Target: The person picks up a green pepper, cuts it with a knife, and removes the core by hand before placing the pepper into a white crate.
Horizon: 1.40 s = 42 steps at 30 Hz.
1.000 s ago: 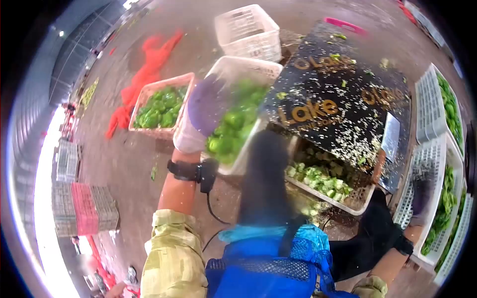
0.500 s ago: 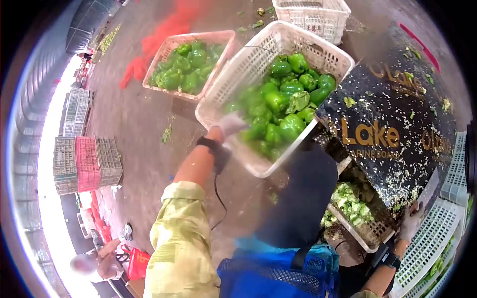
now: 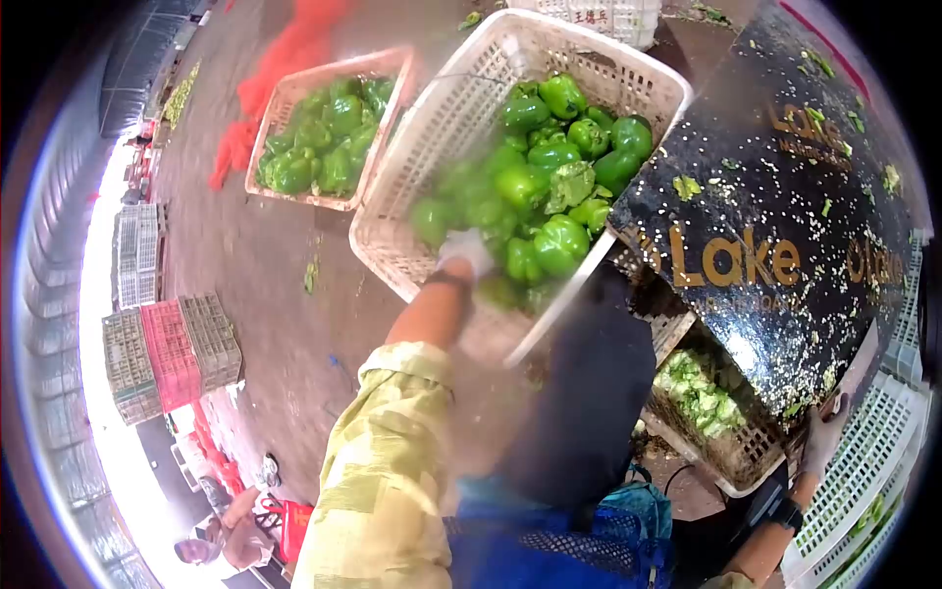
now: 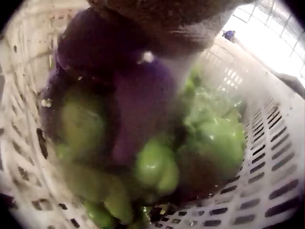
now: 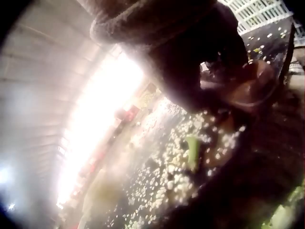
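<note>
My gloved left hand [image 3: 469, 253] reaches into the near end of a white plastic crate [image 3: 397, 221] of green bell peppers. In the left wrist view its purple-looking fingers and thumb curl about a green bell pepper [image 4: 83, 121], with other peppers [image 4: 157, 167] below. At the right edge of the black board [image 3: 726, 206], my gloved right hand [image 3: 824, 437] grips the brown handle [image 5: 255, 88] of a knife, mostly hidden by the hand in the right wrist view. The blade [image 3: 865, 358] lies along the board's edge in the head view.
Pale seeds and green scraps litter the board. Below it, a crate [image 3: 731, 481] holds chopped pale-green pieces. A pinkish crate of peppers [image 3: 378, 167] stands at left, white crates [image 3: 868, 447] at right. Stacked crates [image 3: 177, 353] and a person [image 3: 235, 535] are farther left.
The left hand has come away from the far-left part of the pepper crate and into its near end. The right hand has moved up from the right-hand crates to the knife on the board.
</note>
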Each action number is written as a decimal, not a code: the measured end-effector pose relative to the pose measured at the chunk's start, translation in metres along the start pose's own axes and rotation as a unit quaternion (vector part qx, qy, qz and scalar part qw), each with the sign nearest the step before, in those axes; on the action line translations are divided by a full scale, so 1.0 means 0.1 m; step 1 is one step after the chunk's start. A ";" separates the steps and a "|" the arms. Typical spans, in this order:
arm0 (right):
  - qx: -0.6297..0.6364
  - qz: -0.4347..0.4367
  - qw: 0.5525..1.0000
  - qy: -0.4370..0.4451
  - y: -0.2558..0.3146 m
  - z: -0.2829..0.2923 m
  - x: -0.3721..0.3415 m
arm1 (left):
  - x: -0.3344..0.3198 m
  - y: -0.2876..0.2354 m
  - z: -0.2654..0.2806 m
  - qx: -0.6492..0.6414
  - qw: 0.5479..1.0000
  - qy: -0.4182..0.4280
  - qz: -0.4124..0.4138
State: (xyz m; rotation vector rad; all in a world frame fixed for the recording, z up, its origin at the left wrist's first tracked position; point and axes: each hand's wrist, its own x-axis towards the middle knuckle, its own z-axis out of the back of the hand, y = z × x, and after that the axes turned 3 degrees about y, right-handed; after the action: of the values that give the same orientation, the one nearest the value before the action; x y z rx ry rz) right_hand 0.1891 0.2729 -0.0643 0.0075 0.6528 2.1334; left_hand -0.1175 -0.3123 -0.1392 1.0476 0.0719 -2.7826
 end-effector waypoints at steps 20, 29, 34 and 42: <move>0.442 0.052 0.895 0.016 0.80 0.07 -1.15 | -2.39 -2.14 1.18 -0.507 0.575 0.469 -0.439; -0.129 0.121 0.980 -0.093 0.50 -0.06 -0.72 | -2.78 -2.83 0.25 -0.591 0.509 0.514 -0.357; 0.154 0.217 0.960 -0.090 0.81 0.07 -0.88 | -2.87 -2.78 -0.02 -0.621 0.558 0.469 -0.289; 0.601 0.139 0.752 0.234 1.36 0.41 -1.30 | -3.03 -2.58 -0.05 -0.591 0.557 0.365 -0.455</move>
State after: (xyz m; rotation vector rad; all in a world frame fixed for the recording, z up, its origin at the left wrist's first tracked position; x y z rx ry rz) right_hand 0.1762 0.1280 0.0622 0.2938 2.3471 1.5809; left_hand 0.0651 -0.0161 0.0527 1.6927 2.6855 -1.4780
